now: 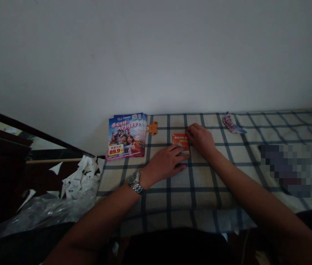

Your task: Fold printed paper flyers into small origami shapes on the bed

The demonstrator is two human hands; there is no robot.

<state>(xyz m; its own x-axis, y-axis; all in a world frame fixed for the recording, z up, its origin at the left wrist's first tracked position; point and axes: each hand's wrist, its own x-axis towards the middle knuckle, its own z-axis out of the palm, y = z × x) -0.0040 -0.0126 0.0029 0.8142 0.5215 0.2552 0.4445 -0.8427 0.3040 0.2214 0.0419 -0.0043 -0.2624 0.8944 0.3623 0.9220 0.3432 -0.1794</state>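
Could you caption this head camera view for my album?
Left hand and right hand at an orange card, near stacked flyers on checked cloth.

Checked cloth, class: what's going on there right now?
A person's left hand rests over the lower part of a small orange leaflet; the right hand is at its upper right edge, its grip unclear. The leaflet lies on the checked cloth. Left of it sits a stack of blue-and-pink leaflets.

A checked cloth (156, 200) against a plain wall (172, 55) suggests a room at home.
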